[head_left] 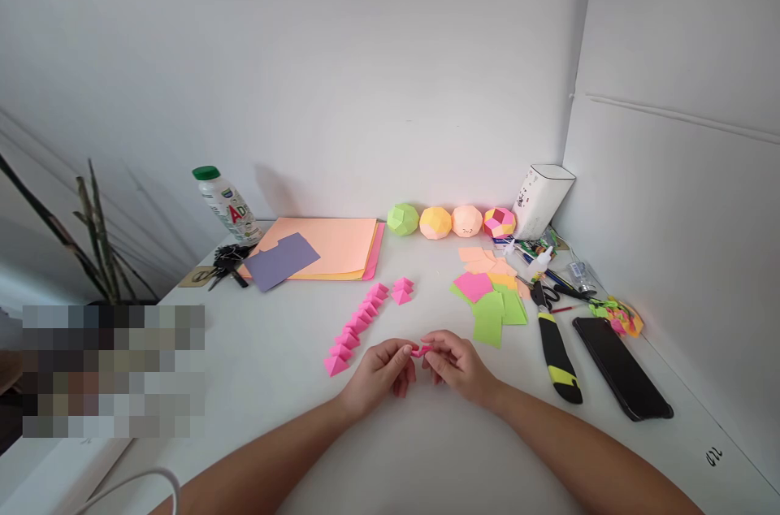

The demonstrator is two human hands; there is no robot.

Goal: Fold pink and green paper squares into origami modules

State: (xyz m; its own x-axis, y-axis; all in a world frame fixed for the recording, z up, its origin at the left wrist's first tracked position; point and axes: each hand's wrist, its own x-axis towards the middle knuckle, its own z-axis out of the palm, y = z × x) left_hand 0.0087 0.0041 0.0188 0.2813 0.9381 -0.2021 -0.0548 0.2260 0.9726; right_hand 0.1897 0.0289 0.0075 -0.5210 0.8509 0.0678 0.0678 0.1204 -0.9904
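Observation:
My left hand (381, 375) and my right hand (458, 365) meet over the white table (274, 352), fingers pinched together on a small folded pink paper piece (420, 351) held between them. A row of several folded pink paper pyramids (357, 324) runs diagonally just left of my hands, with two more pink pieces (402, 290) behind them. Loose paper squares in green, pink and orange (491, 296) lie to the right of my right hand.
Several paper balls (451, 221) line the back wall beside a white box (539, 198). Orange sheets with a purple card (317, 248), a bottle (227, 206) and keys (227, 261) sit back left. Scissors (542, 294), a black-yellow cutter (561, 357) and a phone (621, 367) lie right.

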